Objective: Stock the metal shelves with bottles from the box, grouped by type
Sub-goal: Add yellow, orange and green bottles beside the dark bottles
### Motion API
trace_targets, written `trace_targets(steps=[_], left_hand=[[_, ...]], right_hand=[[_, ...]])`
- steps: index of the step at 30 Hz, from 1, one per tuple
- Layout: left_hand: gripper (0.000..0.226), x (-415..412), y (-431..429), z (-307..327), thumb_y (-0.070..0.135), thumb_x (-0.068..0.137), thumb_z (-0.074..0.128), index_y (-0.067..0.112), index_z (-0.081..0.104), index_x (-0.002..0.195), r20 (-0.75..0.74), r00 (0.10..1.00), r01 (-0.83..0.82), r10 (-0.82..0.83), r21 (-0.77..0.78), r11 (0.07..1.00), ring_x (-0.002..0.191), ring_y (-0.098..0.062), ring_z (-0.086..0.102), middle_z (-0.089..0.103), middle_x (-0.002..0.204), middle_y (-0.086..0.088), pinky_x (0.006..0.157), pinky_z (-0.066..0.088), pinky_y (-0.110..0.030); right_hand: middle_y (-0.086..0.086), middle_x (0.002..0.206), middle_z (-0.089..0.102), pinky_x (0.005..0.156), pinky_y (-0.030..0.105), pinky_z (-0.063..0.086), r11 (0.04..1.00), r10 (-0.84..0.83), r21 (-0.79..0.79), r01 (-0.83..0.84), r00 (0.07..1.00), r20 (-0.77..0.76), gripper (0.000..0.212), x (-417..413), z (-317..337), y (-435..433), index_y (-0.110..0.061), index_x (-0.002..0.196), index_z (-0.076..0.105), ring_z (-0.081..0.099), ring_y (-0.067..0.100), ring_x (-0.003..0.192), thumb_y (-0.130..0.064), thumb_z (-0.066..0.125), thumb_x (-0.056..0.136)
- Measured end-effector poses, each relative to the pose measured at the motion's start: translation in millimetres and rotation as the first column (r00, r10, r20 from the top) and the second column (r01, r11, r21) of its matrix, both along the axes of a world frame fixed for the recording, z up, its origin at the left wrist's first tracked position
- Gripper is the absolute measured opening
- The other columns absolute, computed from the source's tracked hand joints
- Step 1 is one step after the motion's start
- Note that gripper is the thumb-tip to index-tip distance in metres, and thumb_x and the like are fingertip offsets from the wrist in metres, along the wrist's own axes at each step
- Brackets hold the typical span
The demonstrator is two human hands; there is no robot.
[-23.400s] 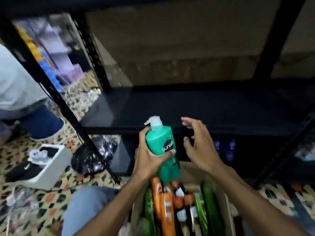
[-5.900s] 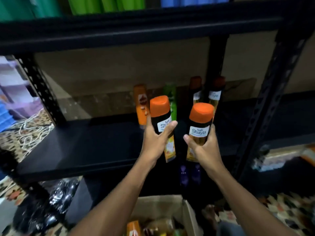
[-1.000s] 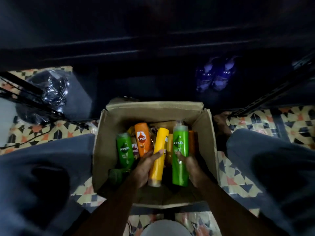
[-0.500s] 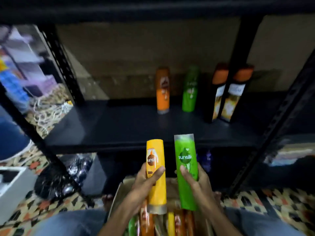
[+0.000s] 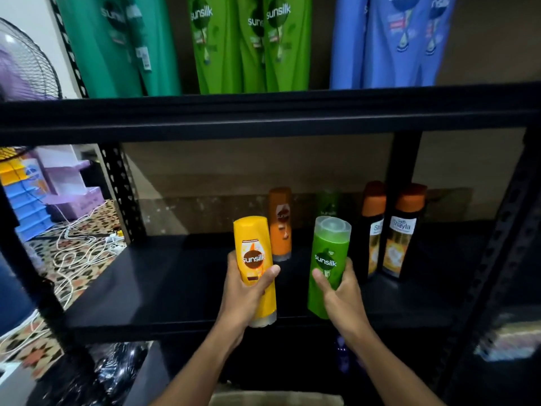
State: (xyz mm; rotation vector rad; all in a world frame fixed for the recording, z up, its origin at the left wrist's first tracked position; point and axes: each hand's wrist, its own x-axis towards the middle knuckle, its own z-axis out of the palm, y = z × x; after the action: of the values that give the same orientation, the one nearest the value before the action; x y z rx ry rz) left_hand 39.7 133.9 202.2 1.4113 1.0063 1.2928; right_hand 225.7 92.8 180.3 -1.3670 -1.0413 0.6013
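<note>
Yellow bottle (image 5: 254,253) in left hand (image 5: 244,297), green bottle (image 5: 330,256) in right hand (image 5: 341,297), both above shelf (image 5: 164,288) front edge. Fingers (image 5: 349,267) clamped round lower bodies. Likely light, stiff, glossy plastic, so slippery; grip mid-body.

yellow bottle (image 5: 255,268) cap-down, green bottle (image 5: 329,265) cap-up at its 3 o'clock, both above middle shelf (image 5: 146,288) front edge.

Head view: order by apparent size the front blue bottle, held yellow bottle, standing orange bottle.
1. blue bottle, cropped at top
2. yellow bottle
3. orange bottle, farther back, so real size unsure
</note>
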Motion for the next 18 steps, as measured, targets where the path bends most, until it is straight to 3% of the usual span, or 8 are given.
trace_targets(steps=[5, 9, 11, 18], left_hand=[[0.065, 6.7, 15.5, -7.8, 0.035, 0.080, 0.083, 0.040, 0.041, 0.129, -0.041, 0.999, -0.016, 0.018, 0.037, 0.999, 0.100, 0.004, 0.065, 0.062, 0.119, 0.012, 0.084, 0.054, -0.024], [0.066, 10.4, 20.1, -21.3, 0.033, 0.080, 0.083, 0.035, 0.041, 0.131, -0.078, 0.995, -0.053, 0.058, 0.062, 0.997, 0.098, 0.009, 0.064, 0.062, 0.116, 0.015, 0.076, 0.051, -0.017], [0.065, 12.1, 23.9, -29.0, 0.033, 0.080, 0.083, 0.036, 0.042, 0.130, -0.066, 0.996, -0.064, 0.067, 0.050, 0.997, 0.096, 0.009, 0.064, 0.063, 0.115, 0.016, 0.075, 0.052, -0.016], [0.058, 14.3, 42.1, -63.3, 0.035, 0.082, 0.082, 0.038, 0.044, 0.126, -0.109, 0.990, -0.096, 0.093, -0.017, 0.995, 0.104, -0.003, 0.064, 0.062, 0.116, 0.014, 0.079, 0.052, -0.019]], right_hand=[[-0.006, 0.116, 0.061, 0.086, 0.033, 0.045, 1.000, -0.003, 0.016, 0.003, 0.999, 0.034, 0.048, 5.2, -5.3, 19.5, -0.028, 0.135, 0.040, 0.061, 0.011, 0.107, -0.029, 0.067, 0.095], [-0.002, 0.125, 0.057, 0.092, 0.037, 0.047, 1.000, -0.007, -0.005, 0.007, 0.999, 0.044, 0.061, 5.6, -19.2, 30.2, -0.027, 0.143, 0.029, 0.059, 0.017, 0.112, -0.031, 0.066, 0.095], [-0.001, 0.128, 0.057, 0.095, 0.041, 0.048, 0.999, -0.027, -0.017, 0.027, 0.999, 0.045, 0.062, 7.2, -26.3, 37.4, -0.029, 0.143, 0.027, 0.058, 0.019, 0.114, -0.032, 0.067, 0.094], [0.004, 0.124, 0.059, 0.078, 0.028, 0.047, 0.996, -0.073, -0.041, 0.077, 0.993, 0.094, 0.059, 19.6, -45.9, 68.4, -0.021, 0.138, 0.028, 0.062, 0.023, 0.106, -0.022, 0.067, 0.094]])
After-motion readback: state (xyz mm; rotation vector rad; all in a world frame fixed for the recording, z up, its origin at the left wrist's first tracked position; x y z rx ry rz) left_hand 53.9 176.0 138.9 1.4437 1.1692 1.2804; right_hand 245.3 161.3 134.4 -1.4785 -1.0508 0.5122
